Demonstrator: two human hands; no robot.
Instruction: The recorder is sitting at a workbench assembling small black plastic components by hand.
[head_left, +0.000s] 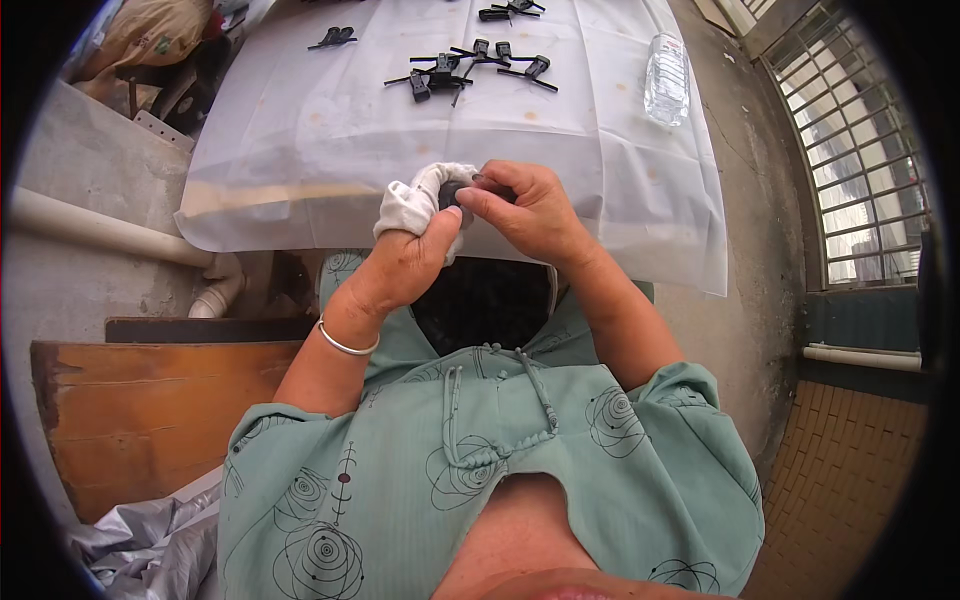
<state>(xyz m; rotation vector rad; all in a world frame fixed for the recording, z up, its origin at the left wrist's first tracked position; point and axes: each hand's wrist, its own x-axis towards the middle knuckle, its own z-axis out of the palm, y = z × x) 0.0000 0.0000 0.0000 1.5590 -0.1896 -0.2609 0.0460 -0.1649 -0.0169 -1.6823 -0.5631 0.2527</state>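
My left hand (pixel 408 262) is closed round a small black plastic piece (pixel 450 192), its bare thumb pressed along it. White cloth (pixel 402 210), looking like a glove, wraps the fingers of that hand. From the other side my right hand (pixel 530 212) pinches the same piece between thumb and bent fingers. Both hands meet just above the near edge of the table. The fingers hide most of the piece, so its exact kind does not show. Beyond them, a cluster of similar black parts with thin straight arms (pixel 436 74) lies on the table.
A white plastic sheet (pixel 300 120) covers the table and hangs over its near edge. More black parts (pixel 332 38) lie at the far left and others (pixel 510 12) at the back. A clear bottle (pixel 667 80) lies near the right edge. A pale pipe (pixel 110 228) runs along the left wall.
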